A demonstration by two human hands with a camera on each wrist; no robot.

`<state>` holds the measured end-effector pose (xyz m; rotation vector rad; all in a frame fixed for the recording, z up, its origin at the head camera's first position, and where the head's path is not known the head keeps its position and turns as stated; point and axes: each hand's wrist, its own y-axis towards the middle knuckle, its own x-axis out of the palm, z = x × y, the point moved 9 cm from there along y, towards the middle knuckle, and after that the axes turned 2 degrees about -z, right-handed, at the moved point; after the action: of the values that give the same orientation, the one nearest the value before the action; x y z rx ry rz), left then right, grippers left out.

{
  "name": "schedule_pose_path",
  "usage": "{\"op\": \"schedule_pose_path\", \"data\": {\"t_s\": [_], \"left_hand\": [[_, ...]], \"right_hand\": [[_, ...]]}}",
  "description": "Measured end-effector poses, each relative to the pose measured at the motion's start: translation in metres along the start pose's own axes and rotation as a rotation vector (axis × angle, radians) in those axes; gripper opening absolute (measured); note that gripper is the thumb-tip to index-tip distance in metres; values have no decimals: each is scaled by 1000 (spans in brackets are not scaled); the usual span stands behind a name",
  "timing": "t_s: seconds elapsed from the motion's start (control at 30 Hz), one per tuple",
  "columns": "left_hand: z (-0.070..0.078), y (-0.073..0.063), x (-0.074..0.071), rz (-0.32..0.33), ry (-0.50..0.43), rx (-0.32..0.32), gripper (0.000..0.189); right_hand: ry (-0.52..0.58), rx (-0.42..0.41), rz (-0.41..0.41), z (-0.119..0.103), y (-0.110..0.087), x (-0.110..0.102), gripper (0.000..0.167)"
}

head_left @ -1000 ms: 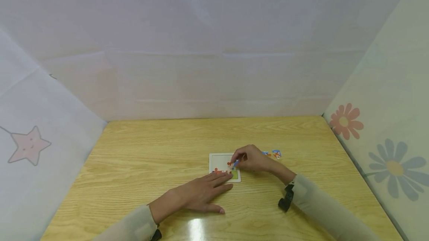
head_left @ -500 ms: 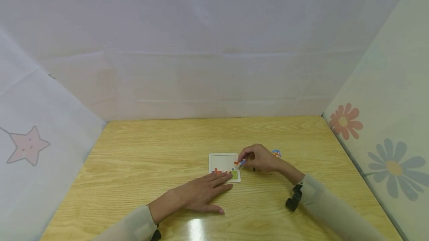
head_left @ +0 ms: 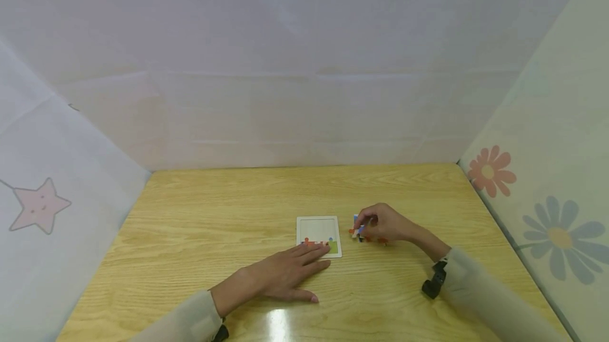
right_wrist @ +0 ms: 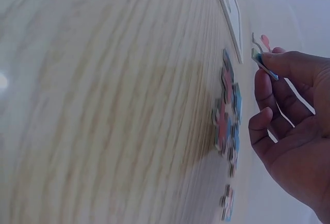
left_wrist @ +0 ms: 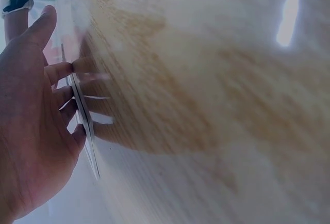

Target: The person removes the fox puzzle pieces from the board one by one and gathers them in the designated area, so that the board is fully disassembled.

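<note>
A square white puzzle tray (head_left: 340, 236) lies on the table. Along its near side sit puzzle pieces in red and green (head_left: 333, 247), partly covered by fingers. My left hand (head_left: 284, 274) rests with straight, spread fingers on the tray's near edge; in the left wrist view its fingertips touch the tray's rim (left_wrist: 85, 113). To the right of the tray, my right hand (head_left: 386, 223) pinches a puzzle piece (right_wrist: 265, 66) between thumb and fingers, raised above the table. Loose puzzle pieces (right_wrist: 225, 115) lie beneath and beside this hand, mostly hidden by it in the head view.
The wooden table (head_left: 214, 215) is bordered by pale cloth walls (head_left: 304, 120) at the back and both sides. One piece (right_wrist: 227, 203) lies apart from the other loose ones in the right wrist view. A light glare (head_left: 278, 326) shows near the front.
My right hand has moved rightward from above the tray to the loose pieces, carrying the pinched puzzle piece along. The left hand has stayed on the tray.
</note>
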<state>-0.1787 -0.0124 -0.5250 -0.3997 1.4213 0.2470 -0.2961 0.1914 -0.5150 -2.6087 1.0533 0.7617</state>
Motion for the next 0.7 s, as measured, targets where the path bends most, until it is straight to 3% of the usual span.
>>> {"op": "schedule_pose_path", "data": {"t_s": [0.2, 0.7], "left_hand": [[0, 0, 0, -3, -3, 1, 80], [2, 0, -2, 19, 36, 7, 80]], "right_hand": [[27, 16, -16, 5, -12, -7, 11], [-57, -23, -6, 14, -41, -32, 11]]}}
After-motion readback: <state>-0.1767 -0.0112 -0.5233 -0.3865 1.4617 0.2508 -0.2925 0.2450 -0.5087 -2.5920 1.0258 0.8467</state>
